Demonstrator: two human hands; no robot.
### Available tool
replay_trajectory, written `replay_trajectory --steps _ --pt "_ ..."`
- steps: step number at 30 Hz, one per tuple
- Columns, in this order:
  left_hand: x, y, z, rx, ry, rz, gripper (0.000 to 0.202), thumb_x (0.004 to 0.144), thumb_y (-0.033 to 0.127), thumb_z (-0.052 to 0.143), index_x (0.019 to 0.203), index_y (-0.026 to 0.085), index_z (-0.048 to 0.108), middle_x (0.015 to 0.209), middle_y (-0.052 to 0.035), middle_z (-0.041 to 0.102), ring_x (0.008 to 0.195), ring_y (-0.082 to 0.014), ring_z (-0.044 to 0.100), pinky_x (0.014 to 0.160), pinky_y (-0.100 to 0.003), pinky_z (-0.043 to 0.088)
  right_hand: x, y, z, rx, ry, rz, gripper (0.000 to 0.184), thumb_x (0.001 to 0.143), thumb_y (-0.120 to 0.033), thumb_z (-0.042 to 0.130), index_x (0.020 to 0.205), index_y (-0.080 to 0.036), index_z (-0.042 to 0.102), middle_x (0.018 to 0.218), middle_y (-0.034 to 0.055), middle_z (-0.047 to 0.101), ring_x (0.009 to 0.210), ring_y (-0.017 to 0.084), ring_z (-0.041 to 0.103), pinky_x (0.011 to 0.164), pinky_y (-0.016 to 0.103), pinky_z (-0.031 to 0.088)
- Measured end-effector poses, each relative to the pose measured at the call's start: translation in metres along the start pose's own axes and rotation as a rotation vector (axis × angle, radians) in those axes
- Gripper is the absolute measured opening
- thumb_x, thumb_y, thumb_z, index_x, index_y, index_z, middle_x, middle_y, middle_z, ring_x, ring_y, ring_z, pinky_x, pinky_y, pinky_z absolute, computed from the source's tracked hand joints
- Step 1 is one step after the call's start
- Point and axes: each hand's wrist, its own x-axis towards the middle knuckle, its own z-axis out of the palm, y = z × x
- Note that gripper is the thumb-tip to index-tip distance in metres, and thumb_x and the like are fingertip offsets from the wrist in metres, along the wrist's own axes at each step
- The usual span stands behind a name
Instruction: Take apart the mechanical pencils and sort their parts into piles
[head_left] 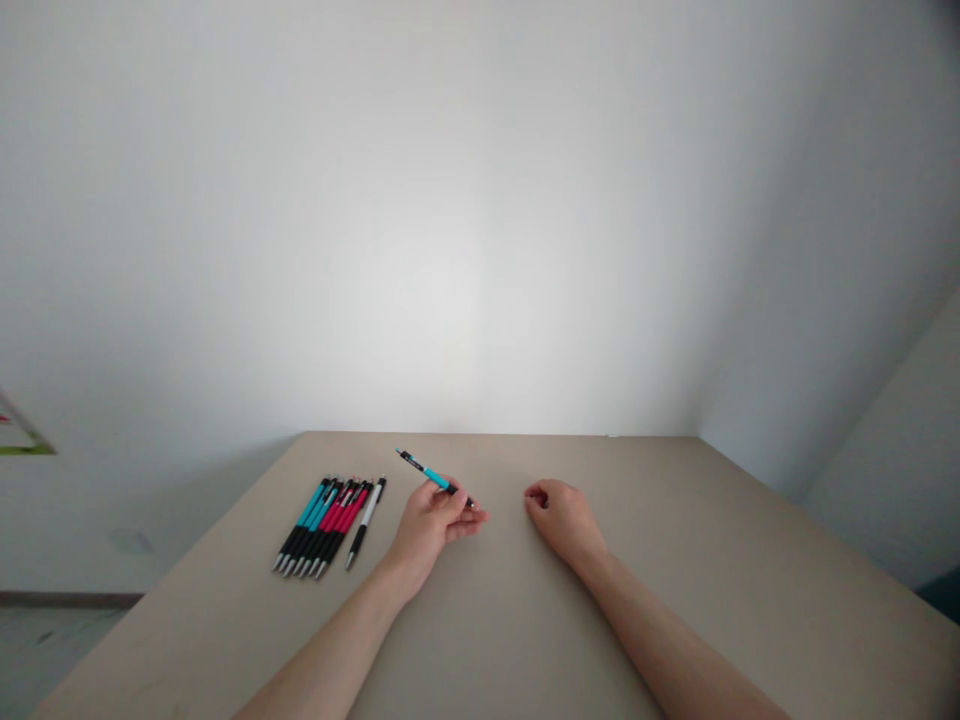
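My left hand (431, 522) grips a turquoise pen (433, 477) with a black grip, its clicker end pointing up and left and its tip near my fingertips. To the right, my right hand (561, 515) rests on the table with its fingers curled in; whether anything is inside them is hidden. Left of my left hand lies a row of pens side by side: several turquoise pens (310, 507), several red pens (346, 515), and a white pen (369, 508) slightly apart at the row's right end. Their metal tips point toward me.
The beige table (480, 640) reaches back to a pale wall (480, 220). A second wall stands along the right. At the far left, a picture or poster corner (22, 435) hangs on the wall, and floor (52, 650) shows below the table's left edge.
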Motion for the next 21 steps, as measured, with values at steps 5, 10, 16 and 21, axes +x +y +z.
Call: replay_trajectory --steps 5,10,16,21 --pt "-0.001 0.001 -0.001 0.017 -0.024 -0.02 0.033 0.067 0.033 0.076 0.08 0.016 0.051 0.075 -0.0057 0.067 0.071 -0.0222 0.07 0.065 -0.031 0.054 0.0 -0.001 -0.002 -0.006 -0.004 0.007 0.02 0.073 -0.015 0.055 0.08 -0.018 0.073 0.071 0.007 0.07 0.067 0.019 0.062 0.066 0.029 0.043" --pt "-0.002 -0.001 -0.001 0.104 -0.108 -0.019 0.028 0.072 0.035 0.071 0.079 0.017 0.05 0.072 -0.0036 0.065 0.059 -0.016 0.064 0.06 -0.03 0.053 -0.005 -0.013 -0.009 0.011 0.083 0.013 0.026 0.075 -0.02 0.053 0.094 -0.015 0.07 0.073 0.0069 0.068 0.068 0.02 0.061 0.069 0.03 0.043" --pt "-0.006 -0.002 0.001 0.458 -0.179 0.152 0.022 0.077 0.039 0.062 0.077 0.017 0.057 0.062 0.0018 0.052 0.051 -0.0115 0.049 0.048 -0.022 0.042 -0.022 -0.032 -0.006 0.426 -0.005 0.035 0.025 0.08 -0.032 0.05 0.08 -0.016 0.069 0.065 0.0047 0.064 0.061 0.018 0.056 0.058 0.028 0.041" --pt "-0.009 0.001 -0.001 0.786 -0.179 0.285 0.02 0.08 0.036 0.057 0.076 0.017 0.064 0.058 0.0027 0.047 0.056 -0.0128 0.045 0.051 -0.021 0.034 -0.024 -0.037 -0.007 0.86 -0.072 0.085 0.041 0.078 -0.041 0.058 0.109 -0.014 0.059 0.063 -0.0012 0.054 0.047 0.01 0.041 0.042 0.021 0.03"
